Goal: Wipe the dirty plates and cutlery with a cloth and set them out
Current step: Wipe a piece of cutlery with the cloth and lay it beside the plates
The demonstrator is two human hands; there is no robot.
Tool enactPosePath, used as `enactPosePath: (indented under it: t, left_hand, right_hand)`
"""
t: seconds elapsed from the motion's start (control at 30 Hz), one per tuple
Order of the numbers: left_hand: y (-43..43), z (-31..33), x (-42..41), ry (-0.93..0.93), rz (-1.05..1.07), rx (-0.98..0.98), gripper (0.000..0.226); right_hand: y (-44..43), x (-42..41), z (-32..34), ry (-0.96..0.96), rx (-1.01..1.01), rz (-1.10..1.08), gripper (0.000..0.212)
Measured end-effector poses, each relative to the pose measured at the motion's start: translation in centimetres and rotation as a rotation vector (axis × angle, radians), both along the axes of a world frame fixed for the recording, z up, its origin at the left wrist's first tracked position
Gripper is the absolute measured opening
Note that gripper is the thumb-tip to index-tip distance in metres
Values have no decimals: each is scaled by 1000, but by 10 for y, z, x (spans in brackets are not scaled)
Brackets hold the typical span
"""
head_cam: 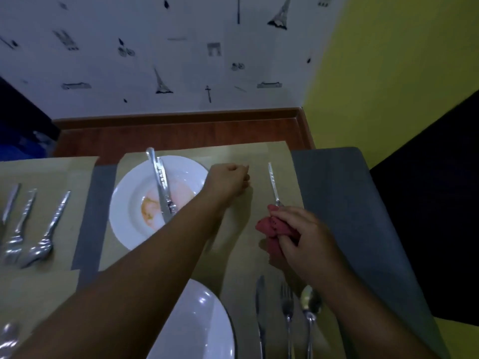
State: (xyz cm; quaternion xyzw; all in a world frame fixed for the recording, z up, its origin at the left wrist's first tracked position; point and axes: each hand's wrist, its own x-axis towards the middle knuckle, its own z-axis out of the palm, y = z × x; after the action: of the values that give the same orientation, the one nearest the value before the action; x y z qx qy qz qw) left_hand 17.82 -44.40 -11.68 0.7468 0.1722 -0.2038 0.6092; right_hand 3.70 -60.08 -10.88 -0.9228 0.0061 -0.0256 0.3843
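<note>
Fingers [286, 240] of the right hand [303, 237] curl round a bunched red cloth [269, 225] at the near end of a utensil [273, 182] lying on the mat [259, 154], while the left hand [229, 181], knuckles curled under and any grip hidden, rests just right of the dirty plate [124, 203].

patterned wallpaper [181, 47] | yellow wall [388, 60] | tan placemat [259, 154] | dark chair [440, 203], perhaps

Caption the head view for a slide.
Right hand grips a red cloth by a cutlery piece; curled left hand rests beside the dirty plate.
</note>
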Motion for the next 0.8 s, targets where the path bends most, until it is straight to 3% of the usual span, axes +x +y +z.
enactPosePath:
  t: [0.17,0.33,0.4,0.57,0.8]
  left_hand:
    - [73,17,-32,102,194,-61,17]
    - [147,14,-43,71,214,161,10]
    - [167,11,-38,38,256,157,13]
    - [183,8,-13,-9,252,219,8]
    - [178,-11,17,5,185,273,23]
  right_hand:
    - [46,25,15,0,20,125,44]
    - [94,49,27,34,37,206,37]
    - [109,60,27,16,12,219,41]
    - [137,81,30,22,3,219,42]
    - [156,90,31,50,94,153,43]
